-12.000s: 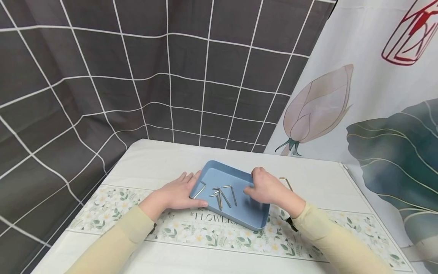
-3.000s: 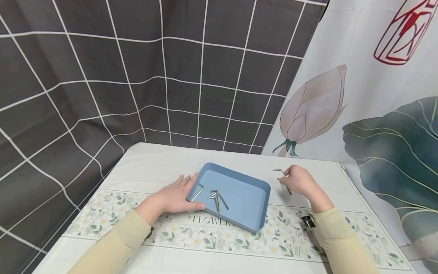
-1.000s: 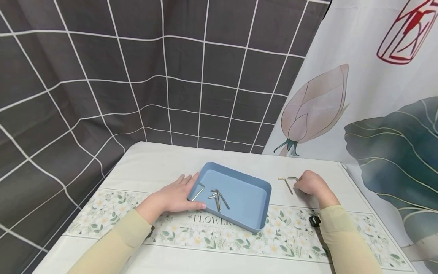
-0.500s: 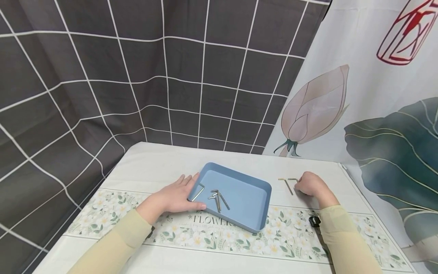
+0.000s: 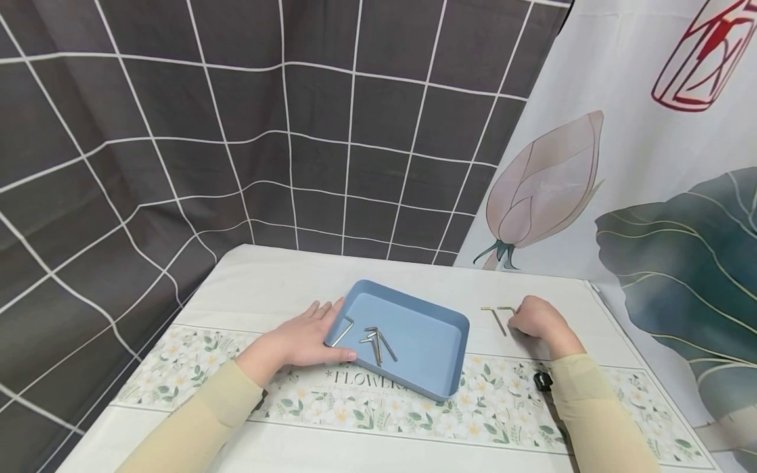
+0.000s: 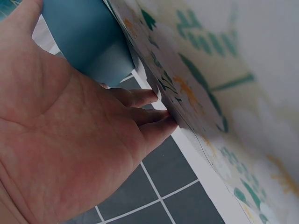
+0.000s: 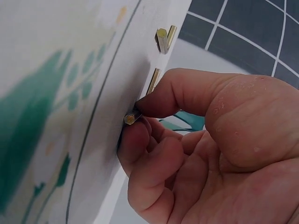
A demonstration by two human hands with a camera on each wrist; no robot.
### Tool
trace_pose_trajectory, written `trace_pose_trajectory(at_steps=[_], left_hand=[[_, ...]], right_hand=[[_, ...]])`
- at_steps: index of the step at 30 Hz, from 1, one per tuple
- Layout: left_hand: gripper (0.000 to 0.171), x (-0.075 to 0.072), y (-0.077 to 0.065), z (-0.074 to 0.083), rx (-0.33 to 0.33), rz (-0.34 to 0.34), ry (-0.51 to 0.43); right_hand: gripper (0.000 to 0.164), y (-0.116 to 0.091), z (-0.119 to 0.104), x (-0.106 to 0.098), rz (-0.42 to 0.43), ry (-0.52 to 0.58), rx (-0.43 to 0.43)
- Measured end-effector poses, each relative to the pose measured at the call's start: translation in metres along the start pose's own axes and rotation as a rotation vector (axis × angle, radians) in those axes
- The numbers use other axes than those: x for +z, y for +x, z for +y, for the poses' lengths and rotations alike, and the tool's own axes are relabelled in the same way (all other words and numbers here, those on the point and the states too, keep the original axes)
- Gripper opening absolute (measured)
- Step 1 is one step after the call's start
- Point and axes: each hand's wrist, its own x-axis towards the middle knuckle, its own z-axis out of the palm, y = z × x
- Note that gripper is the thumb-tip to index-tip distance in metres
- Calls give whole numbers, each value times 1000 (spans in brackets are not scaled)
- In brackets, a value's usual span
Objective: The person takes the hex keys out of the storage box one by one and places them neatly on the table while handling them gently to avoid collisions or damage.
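My left hand [image 5: 304,336] lies with straight, spread fingers along the left end of a blue tray [image 5: 455,355], its thumb at the near rim. In the left wrist view the open palm [image 6: 60,121] faces the tray's outer wall [image 6: 93,42]. My right hand [image 5: 537,318] pinches a hex key [image 5: 505,308] between thumb and fingers at the table surface; in the right wrist view the hex key's end [image 7: 130,119] sticks out of the pinch. Just left of it lies another hex key [image 5: 495,318], brass-toned at its short arm, parallel to the held one.
Several hex keys lie in the tray, one hex key [image 5: 343,332] at its left end and a small cluster [image 5: 378,345] near the middle. A white cloth with a flower-printed band [image 5: 485,401] covers the table. Dark checked curtain [image 5: 319,164] and white printed curtain stand behind.
Twelve seconds ago the right hand was inside the tray; since then a hex key has come out to the table's right, beside the other. In the last second almost nothing has moved.
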Motion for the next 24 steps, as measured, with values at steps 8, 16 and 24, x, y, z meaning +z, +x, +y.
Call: trace_pose_trajectory(at_steps=[8, 16, 24], left_hand=[[125, 0, -1, 1, 3, 1, -12], [125, -1, -1, 1, 7, 3, -14], [126, -1, 0, 0, 9, 4, -9]], right_hand=[[39, 0, 0, 0, -10, 12, 14], [37, 0, -3, -1, -23, 6, 37], [31, -3, -12, -5, -9, -37, 31]])
